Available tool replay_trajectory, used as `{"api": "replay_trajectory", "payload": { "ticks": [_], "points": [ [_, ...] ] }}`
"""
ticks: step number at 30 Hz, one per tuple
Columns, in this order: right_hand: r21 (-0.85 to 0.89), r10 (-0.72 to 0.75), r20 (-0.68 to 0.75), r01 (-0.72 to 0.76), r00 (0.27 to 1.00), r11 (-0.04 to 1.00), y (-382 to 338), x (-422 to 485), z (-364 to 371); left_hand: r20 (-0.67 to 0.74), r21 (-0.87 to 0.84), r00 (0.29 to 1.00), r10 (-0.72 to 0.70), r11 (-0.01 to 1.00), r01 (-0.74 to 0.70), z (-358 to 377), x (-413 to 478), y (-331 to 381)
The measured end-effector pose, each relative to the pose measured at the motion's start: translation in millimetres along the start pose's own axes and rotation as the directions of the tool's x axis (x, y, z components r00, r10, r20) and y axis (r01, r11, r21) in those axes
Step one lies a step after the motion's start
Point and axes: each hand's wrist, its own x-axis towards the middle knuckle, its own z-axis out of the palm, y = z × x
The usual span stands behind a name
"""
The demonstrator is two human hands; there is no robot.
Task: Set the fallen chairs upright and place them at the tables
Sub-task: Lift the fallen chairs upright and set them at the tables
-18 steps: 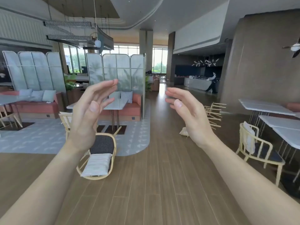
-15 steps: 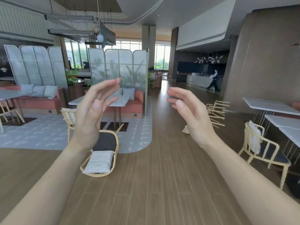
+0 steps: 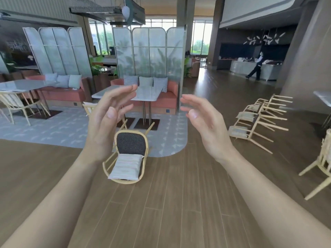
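Several toppled chairs (image 3: 259, 117) lie heaped on the wooden floor (image 3: 179, 212) at the right, nearer and more fully in view than half a second ago. One fallen chair (image 3: 131, 145) lies on its back across the edge of the rug (image 3: 62, 129). Its legs point toward the table (image 3: 152, 93), its seat is dark, and a pale cushion (image 3: 126, 166) rests on its backrest. It now appears between the hands instead of under the left. The left hand (image 3: 107, 122) and right hand (image 3: 206, 126) stay raised, fingers loosely spread, holding nothing.

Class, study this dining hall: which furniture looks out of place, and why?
A wicker chair lies on its back at the carpet edge, legs pointing toward the table. At right, several more chairs lie tipped on their sides.
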Motion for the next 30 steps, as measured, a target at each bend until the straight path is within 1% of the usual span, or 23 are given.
{"api": "replay_trajectory", "payload": {
  "ticks": [5, 10, 16, 18, 21, 24, 28, 30],
  "points": [
    [0.084, 0.060, 0.089, -0.067, 0.994, 0.994, 93, 70, 22, -0.058, 0.059, 0.996, -0.064, 0.996, 0.067, -23, 41, -83],
    [0.140, 0.055, 0.157, -0.077, 0.986, 0.987, 160, 143, 55, -0.111, 0.107, 0.989, -0.098, 0.988, 0.110, -60, 70, -148],
    [0.224, 0.058, 0.239, -0.113, 0.969, 0.968, 239, 217, 124, -0.178, 0.136, 0.975, -0.137, 0.977, 0.162, -130, 87, -231],
    [0.228, 0.073, 0.255, -0.133, 0.964, 0.965, 270, 239, 153, -0.191, 0.146, 0.971, -0.145, 0.974, 0.174, -160, 94, -266],
    [0.220, 0.087, 0.261, -0.147, 0.962, 0.964, 312, 273, 198, -0.196, 0.133, 0.971, -0.140, 0.977, 0.167, -208, 106, -319],
    [0.217, 0.122, 0.228, -0.173, 0.966, 0.961, 353, 311, 241, -0.211, 0.103, 0.965, -0.156, 0.978, 0.181, -258, 130, -370],
    [0.215, 0.168, 0.227, -0.218, 0.959, 0.952, 399, 352, 283, -0.196, 0.086, 0.957, -0.214, 0.968, 0.234, -306, 161, -428],
    [0.206, 0.202, 0.202, -0.243, 0.958, 0.948, 425, 371, 299, -0.172, 0.062, 0.955, -0.242, 0.965, 0.255, -326, 172, -462]
  ]
}}
